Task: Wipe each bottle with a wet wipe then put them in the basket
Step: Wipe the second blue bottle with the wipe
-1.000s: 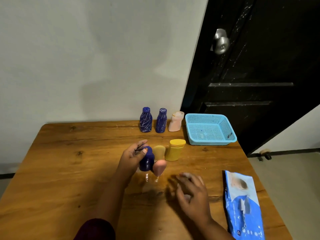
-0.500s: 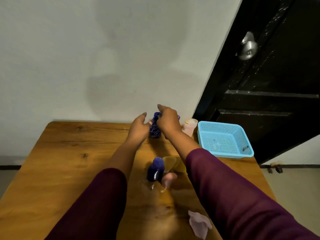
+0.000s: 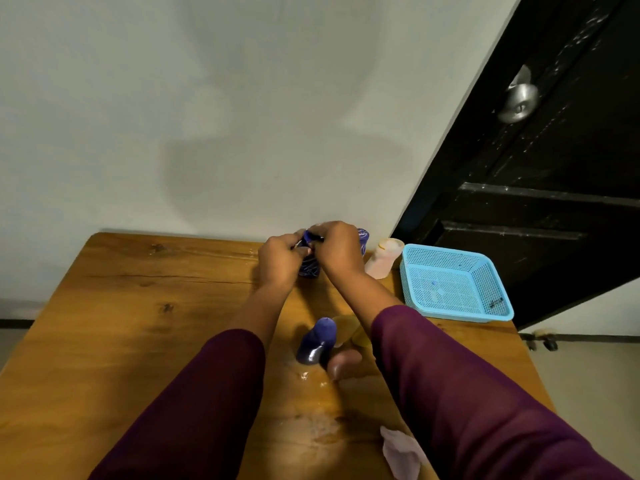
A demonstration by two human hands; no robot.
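Head view: left hand [image 3: 280,261] and right hand [image 3: 337,251] both curled round a blue patterned bottle [image 3: 308,269], upright at the far edge of the wooden surface [image 3: 138,341]; light-blue mesh basket [image 3: 491,289] farther right; crumpled wipe [image 3: 401,452] lying near.

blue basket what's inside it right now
No bottles inside the blue basket: only its mesh floor with a few small specks, too small to identify. Nothing covers its inside.

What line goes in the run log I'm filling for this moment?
step: grasping patterned blue bottle | left hand: grips its body | right hand: pinches its top | wipe: on table, unheld | basket: no bottles inside
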